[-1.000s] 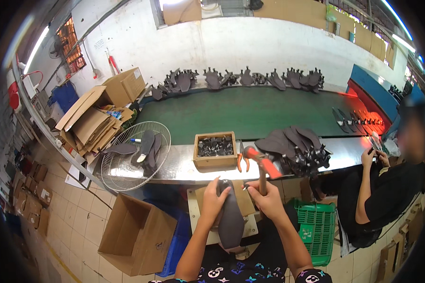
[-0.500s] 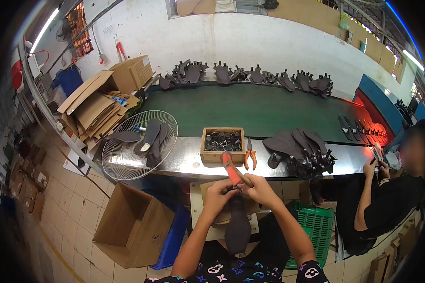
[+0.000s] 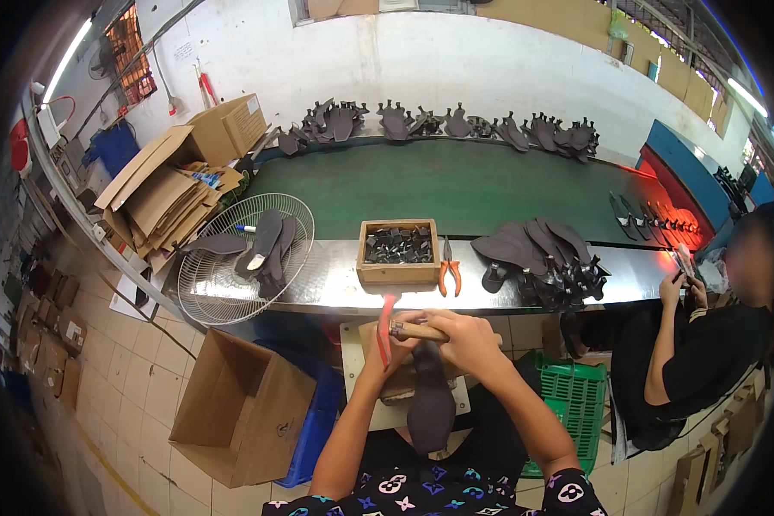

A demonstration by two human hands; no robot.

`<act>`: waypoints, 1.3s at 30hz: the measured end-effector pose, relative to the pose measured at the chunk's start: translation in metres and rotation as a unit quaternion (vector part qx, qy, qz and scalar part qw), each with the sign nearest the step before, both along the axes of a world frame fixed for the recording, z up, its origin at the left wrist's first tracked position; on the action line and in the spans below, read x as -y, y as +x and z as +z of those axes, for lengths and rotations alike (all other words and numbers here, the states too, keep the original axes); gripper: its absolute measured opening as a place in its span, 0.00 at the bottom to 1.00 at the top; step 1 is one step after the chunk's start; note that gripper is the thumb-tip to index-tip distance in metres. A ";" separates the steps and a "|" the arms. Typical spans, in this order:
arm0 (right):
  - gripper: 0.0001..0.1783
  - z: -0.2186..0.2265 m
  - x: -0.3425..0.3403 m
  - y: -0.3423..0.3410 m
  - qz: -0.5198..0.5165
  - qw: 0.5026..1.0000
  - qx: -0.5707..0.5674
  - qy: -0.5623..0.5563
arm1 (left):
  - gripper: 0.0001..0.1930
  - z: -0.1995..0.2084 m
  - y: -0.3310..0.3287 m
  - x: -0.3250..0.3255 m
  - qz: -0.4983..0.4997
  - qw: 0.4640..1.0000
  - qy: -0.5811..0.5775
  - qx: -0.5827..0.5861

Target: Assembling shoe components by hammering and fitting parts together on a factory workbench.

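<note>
My right hand (image 3: 469, 341) is closed round the wooden handle of a red-headed hammer (image 3: 386, 334), which lies tilted across the front of my left hand (image 3: 382, 363). The left fingers close on the far, narrow end of a dark grey shoe insole (image 3: 431, 411); the hammer head hides part of the grip. The insole's broad end points toward me, over a pale work block (image 3: 394, 420) at my lap. Beyond my hands stands a wooden box (image 3: 400, 273) of small black parts, with orange-handled pliers (image 3: 449, 273) beside it.
A wire basket (image 3: 199, 303) with insoles is at left, a pile of insoles (image 3: 525, 249) at right. Behind runs a green conveyor belt (image 3: 387, 185). An open carton (image 3: 275, 421) and green crate (image 3: 576, 391) flank me. A co-worker (image 3: 705, 361) sits at far right.
The hammer has swung from pointing away from me to lying sideways, its head now toward the left, in front of my left hand. My right hand has turned with it.
</note>
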State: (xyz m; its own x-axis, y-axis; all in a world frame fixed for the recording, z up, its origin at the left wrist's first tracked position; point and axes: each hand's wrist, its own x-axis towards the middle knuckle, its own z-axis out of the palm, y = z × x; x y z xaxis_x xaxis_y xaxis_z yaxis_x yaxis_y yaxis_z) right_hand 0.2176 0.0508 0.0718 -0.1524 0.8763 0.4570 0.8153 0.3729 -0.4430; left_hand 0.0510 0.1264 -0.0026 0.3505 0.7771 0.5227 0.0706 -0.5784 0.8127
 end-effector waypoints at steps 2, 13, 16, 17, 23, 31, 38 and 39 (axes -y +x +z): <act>0.14 0.001 0.002 -0.005 -0.003 0.997 -0.072 0.003 | 0.13 0.005 -0.001 0.001 -0.008 0.999 -0.044 0.029; 0.26 0.020 0.091 -0.019 -0.038 0.969 -0.241 -0.032 | 0.12 0.030 -0.009 0.009 -0.104 0.981 -0.163 0.019; 0.26 0.032 0.093 -0.016 -0.041 0.971 -0.234 -0.031 | 0.12 0.029 -0.008 0.011 -0.075 0.980 -0.181 -0.015; 0.28 0.034 0.091 -0.012 -0.033 0.977 -0.204 -0.048 | 0.12 0.029 -0.008 0.011 -0.081 0.982 -0.169 0.006; 0.28 0.016 0.086 -0.003 -0.022 0.973 -0.207 -0.103 | 0.12 0.027 -0.008 0.009 -0.091 0.972 -0.217 0.008; 0.24 0.087 0.107 -0.007 -0.039 0.982 -0.172 -0.070 | 0.59 0.018 -0.017 0.032 0.032 0.964 -0.058 -0.257; 0.28 0.087 0.081 -0.027 -0.031 0.988 -0.112 -0.098 | 0.63 0.015 -0.020 0.034 0.079 0.935 0.037 -0.343; 0.27 0.089 0.083 -0.025 -0.039 0.988 -0.098 -0.114 | 0.63 0.017 -0.021 0.034 0.069 0.934 0.027 -0.350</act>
State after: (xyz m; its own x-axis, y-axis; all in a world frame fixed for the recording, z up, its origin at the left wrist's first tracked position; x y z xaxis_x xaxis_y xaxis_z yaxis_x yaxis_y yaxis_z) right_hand 0.1929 -0.0320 0.1609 -0.0091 0.9653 0.2608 0.7277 0.1853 -0.6604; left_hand 0.0302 0.0923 0.0141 0.5200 0.8188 0.2432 0.6497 -0.5640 0.5097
